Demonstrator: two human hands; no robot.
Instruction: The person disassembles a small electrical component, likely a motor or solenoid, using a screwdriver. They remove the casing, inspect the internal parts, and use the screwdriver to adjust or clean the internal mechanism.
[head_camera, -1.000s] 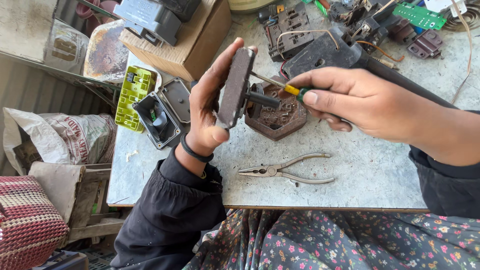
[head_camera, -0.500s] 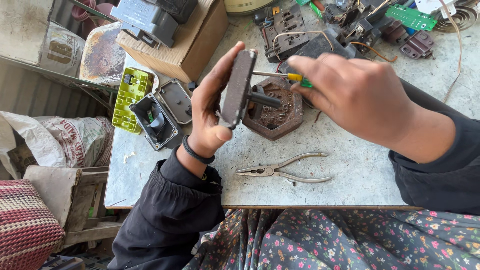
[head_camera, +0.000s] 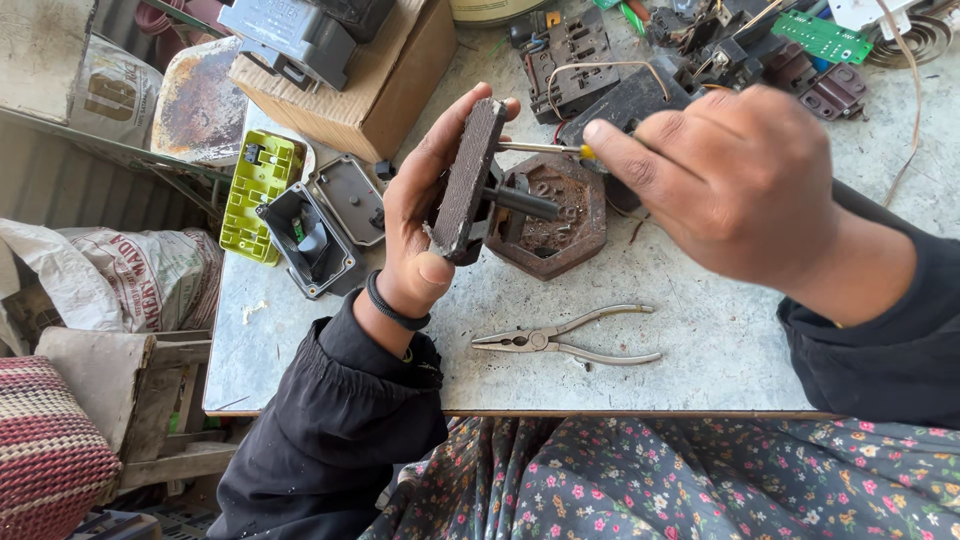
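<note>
Weight seems modest in the dark switch block (head_camera: 468, 180) that my left hand (head_camera: 425, 215) holds up above the table (head_camera: 700, 330); one hand carries it easily. It looks like stiff moulded plastic, rigid enough to take a firm squeeze, though old and chipped at the lower corner, so I judge it brittle at the edges. The broad faces are the place to grip it: my left fingers (head_camera: 450, 130) curl over the top and back, the thumb presses the lower end, and the block sits clamped between them, turned on edge. It is a flat rectangular slab, brownish-black, rough on its face, with a short dark stub sticking out sideways toward my other hand.

My right hand (head_camera: 735, 180) is closed round a screwdriver (head_camera: 540, 149), of which only the bare metal shaft and a bit of yellow handle show past my forefinger. The tip meets the block near its upper part; the exact contact point is hidden.

Just beneath the block lies a brown hexagonal base (head_camera: 555, 215), and nearer my lap a pair of pliers (head_camera: 570, 340) lies untouched. A lime-green casing (head_camera: 258, 190) and a grey open housing (head_camera: 310, 240) sit to the left.
</note>
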